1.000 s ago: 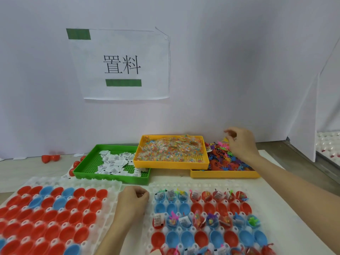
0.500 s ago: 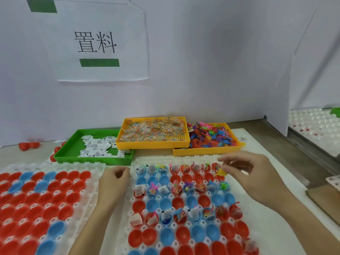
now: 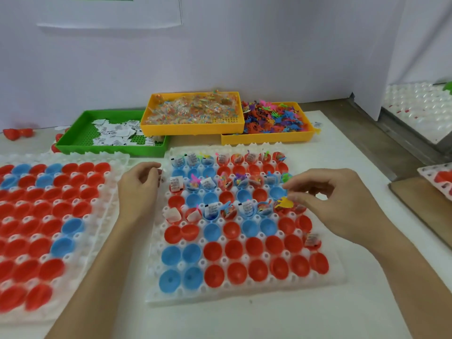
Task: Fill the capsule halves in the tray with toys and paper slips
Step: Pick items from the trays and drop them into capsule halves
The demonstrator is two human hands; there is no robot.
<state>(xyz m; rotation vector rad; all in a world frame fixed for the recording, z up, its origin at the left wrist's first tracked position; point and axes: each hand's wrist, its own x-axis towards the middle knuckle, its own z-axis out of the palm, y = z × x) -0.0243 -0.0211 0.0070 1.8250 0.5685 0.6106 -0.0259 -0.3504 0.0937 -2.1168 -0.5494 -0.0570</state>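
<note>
Both hands are working at the white capsule tray (image 3: 244,296). Over its right edge, the right hand (image 3: 342,204) is pinching a yellow toy (image 3: 283,203) above a red capsule half (image 3: 281,210) in the partly filled row. At the tray's left edge, the left hand (image 3: 139,189) is curling its fingers, maybe around paper slips; I cannot tell.

In my judgement, the toy is risking to snag on neighbouring fillings and fall into the wrong cup, because the cups are standing so close together.

Behind the tray, a green bin (image 3: 73,143) is holding slips and two yellow bins (image 3: 193,127) are holding toys. Left of the tray, a second tray (image 3: 117,167) is waiting with empty halves. Nothing is blocking the reach.
</note>
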